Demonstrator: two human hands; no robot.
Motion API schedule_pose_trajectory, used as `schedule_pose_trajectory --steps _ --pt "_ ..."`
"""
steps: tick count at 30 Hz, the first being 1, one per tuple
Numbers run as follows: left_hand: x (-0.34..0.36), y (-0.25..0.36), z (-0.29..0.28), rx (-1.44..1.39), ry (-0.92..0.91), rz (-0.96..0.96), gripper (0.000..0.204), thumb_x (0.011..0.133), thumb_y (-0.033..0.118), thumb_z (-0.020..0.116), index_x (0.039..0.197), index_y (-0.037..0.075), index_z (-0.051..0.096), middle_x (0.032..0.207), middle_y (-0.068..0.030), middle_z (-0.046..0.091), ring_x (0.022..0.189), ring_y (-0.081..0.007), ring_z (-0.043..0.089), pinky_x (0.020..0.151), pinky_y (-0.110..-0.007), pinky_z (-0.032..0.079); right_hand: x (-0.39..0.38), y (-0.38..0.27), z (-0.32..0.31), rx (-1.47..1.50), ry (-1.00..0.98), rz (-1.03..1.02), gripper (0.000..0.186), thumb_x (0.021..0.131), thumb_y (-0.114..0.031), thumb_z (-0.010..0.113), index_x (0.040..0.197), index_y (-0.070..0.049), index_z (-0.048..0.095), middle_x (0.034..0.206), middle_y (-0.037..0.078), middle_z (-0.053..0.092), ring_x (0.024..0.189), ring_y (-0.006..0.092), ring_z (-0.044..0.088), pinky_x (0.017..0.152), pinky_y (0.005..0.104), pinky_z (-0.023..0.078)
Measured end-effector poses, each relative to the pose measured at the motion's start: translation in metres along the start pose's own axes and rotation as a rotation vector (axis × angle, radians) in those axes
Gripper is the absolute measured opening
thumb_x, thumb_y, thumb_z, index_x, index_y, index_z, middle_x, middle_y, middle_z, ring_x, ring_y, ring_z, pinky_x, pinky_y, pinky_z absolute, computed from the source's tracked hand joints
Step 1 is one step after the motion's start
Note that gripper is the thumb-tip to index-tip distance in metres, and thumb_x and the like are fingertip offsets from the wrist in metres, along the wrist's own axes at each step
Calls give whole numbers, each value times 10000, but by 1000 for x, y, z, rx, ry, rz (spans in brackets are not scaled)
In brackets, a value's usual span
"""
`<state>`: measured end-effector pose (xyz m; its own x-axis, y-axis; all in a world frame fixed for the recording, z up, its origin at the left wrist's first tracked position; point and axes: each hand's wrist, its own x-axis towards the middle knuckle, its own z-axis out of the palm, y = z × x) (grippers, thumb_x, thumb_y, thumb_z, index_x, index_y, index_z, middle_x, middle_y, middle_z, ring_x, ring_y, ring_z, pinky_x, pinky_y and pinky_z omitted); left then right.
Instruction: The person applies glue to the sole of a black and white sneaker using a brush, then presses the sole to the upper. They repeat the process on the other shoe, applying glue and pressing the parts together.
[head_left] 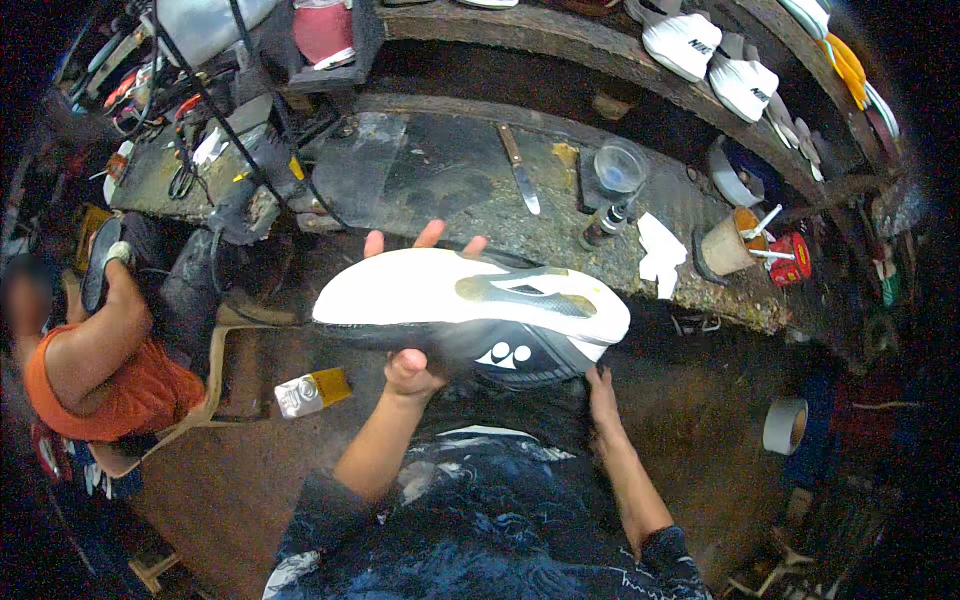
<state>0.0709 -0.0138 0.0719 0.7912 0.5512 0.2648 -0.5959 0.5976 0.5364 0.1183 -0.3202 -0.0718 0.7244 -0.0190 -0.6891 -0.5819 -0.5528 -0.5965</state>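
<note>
While the shoe [470,298] is held up before the torso, short of the counter's [430,190] near edge, its long axis runs left to right, toe left, heel right, pale sole facing up. Left hand [412,325] at the forefoot: spread fingertips past the far side, thumb on the near side, shoe cradled between. Right hand [604,400] nearer the heel, at its near side; fingers mostly hidden, cannot tell whether they grip. Counter dark, worn: knife [518,168] toward the far edge, bottle [603,228] and white paper [660,252] nearer the near edge, brush pot [728,246] toward the right end. White shoes [681,44] on a shelf beyond; seated co-worker in orange [120,385] at left.
</note>
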Motion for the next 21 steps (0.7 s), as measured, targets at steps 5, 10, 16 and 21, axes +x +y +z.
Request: schedule_pose_trajectory --steps 5,10,16,21 --pt "-4 -6 -2 -47 25 -18 1394 736 420 1019 1761 343 77 1755 -246 271 1557 -615 337 1191 -772 427 -9 -6 -7 -74 -19 -25 1214 972 -780 603 1731 75 192 1707 346 403 1604 449 393 1311 462 296" --pt "-5 -9 -8 -17 -8 -46 1325 795 494 971 1761 338 79 1754 -251 276 1555 -610 346 1188 -767 433 -25 -12 -11 -43 -45 -48 1160 992 -738 618 1719 82 238 1724 335 383 1616 437 378 1318 467 285" --pt "-5 -15 -7 -45 12 -136 1203 872 577 880 1764 330 113 1766 -244 267 1549 -608 362 1194 -761 429 -55 -75 -62 220 -210 -209 988 998 -633 696 1661 43 412 1679 283 473 1569 372 452 1285 471 349" --pt "-3 -12 -3 -97 41 -190 1114 939 573 822 1765 324 117 1760 -247 288 1557 -588 366 1210 -753 415 -93 -138 -69 -162 268 -1416 856 955 -383 836 1656 -119 420 1659 201 493 1545 384 460 1244 558 406"
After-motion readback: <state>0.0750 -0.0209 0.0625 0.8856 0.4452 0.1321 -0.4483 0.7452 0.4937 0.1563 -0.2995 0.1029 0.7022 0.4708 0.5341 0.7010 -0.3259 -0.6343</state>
